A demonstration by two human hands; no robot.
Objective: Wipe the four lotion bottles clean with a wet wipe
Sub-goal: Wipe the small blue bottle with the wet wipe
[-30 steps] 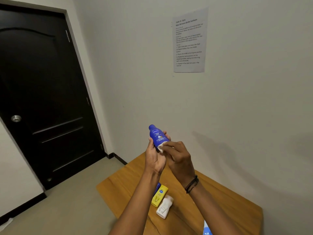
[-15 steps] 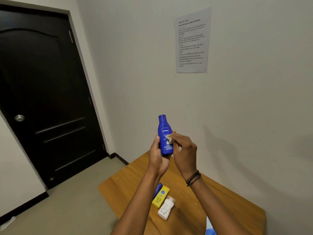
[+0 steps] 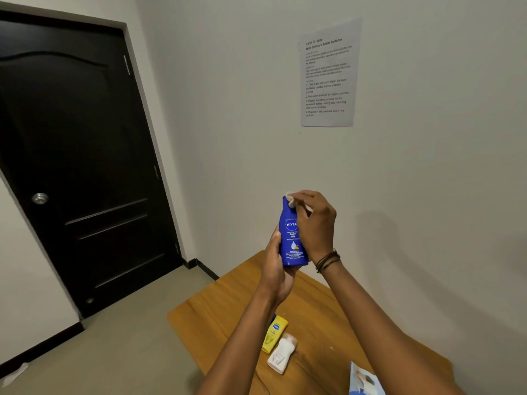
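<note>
My left hand [image 3: 275,266] grips the lower part of a blue lotion bottle [image 3: 292,240], held upright in the air above the table. My right hand [image 3: 315,220] presses a crumpled white wet wipe [image 3: 291,198] against the bottle's cap at the top. A yellow bottle [image 3: 274,334] and a white bottle [image 3: 282,353] lie side by side on the wooden table [image 3: 222,309] below. A sliver of another blue bottle [image 3: 273,317] shows behind my left forearm, mostly hidden.
A wet wipe pack [image 3: 365,380] lies at the table's near right, cut off by the frame. The table stands against a white wall bearing a printed sheet [image 3: 328,75]. A dark door [image 3: 79,161] is at the left, with bare floor before it.
The blue bottle went from tilted to upright and rose. My right hand slid the wipe from the bottle's lower part up to its cap.
</note>
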